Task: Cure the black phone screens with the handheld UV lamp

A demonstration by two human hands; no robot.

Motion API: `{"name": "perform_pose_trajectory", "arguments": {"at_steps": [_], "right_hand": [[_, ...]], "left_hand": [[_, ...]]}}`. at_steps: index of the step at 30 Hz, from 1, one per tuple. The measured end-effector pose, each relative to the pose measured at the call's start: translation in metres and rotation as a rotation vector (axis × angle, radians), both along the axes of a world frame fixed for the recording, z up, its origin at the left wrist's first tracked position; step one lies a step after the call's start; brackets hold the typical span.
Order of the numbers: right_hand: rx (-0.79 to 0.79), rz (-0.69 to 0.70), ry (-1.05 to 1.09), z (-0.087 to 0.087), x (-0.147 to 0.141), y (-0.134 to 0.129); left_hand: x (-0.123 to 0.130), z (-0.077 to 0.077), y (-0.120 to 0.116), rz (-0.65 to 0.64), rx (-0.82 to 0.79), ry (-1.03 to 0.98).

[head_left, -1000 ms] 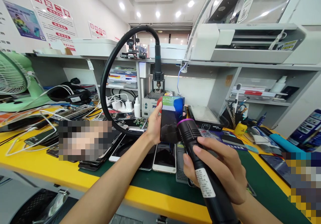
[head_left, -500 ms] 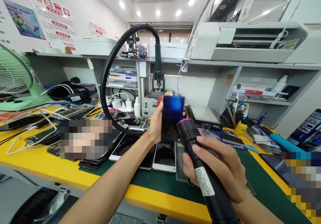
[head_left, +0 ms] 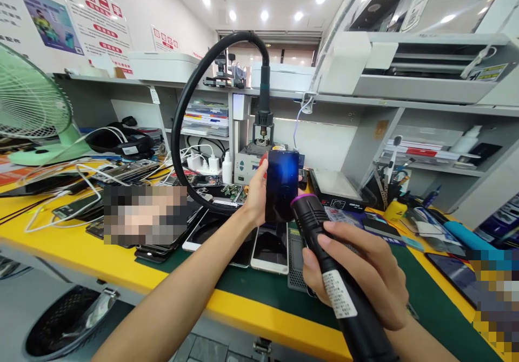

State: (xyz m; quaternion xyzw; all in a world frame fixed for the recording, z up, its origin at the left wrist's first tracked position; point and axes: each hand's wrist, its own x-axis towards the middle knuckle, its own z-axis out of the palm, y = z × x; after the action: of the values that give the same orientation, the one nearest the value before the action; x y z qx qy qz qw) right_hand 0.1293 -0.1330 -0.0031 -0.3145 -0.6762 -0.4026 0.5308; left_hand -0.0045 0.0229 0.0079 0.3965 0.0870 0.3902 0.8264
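A dark phone (head_left: 281,186) stands upright in my left hand (head_left: 256,194), whose thumb lies along its left edge; fingertips show at its right edge. Blue light glows on the upper part of the glass. My right hand (head_left: 360,270) is wrapped round a black flashlight (head_left: 316,224) with a purple ring at its head and a white label on its barrel. The flashlight's head is tilted up towards the phone's lower right side. Below the phone, a white-framed phone (head_left: 270,251) lies on the green mat (head_left: 259,287).
A black hose (head_left: 177,135) arches beside my left arm to a grey machine (head_left: 248,164). Stacked phones (head_left: 156,251) and cables lie left, near a green fan (head_left: 32,97). A black flat device (head_left: 336,189) and a yellow bottle (head_left: 395,209) stand right; a basket (head_left: 60,324) is below.
The whole view has shifted, so the bench appears further right and slightly higher. The phone's tilt has changed a little, and the blue glow covers a smaller part of its glass.
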Motion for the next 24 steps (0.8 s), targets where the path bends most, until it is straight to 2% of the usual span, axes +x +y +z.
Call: {"name": "perform_pose_trajectory", "arguments": {"at_steps": [8, 13, 19, 24], "right_hand": [[-0.059, -0.016, 0.007, 0.000, -0.004, -0.006], [-0.078, 0.017, -0.022, -0.002, -0.003, -0.009], [-0.130, 0.028, -0.056, -0.003, -0.006, -0.009], [-0.083, 0.072, -0.104, -0.006, -0.006, -0.007]], "left_hand": [[-0.004, 0.003, 0.001, -0.023, -0.041, -0.022], [-0.008, 0.000, 0.008, -0.084, -0.050, -0.112], [-0.013, 0.004, 0.010, -0.073, -0.093, -0.207], [-0.014, 0.008, 0.010, -0.060, -0.152, -0.241]]}}
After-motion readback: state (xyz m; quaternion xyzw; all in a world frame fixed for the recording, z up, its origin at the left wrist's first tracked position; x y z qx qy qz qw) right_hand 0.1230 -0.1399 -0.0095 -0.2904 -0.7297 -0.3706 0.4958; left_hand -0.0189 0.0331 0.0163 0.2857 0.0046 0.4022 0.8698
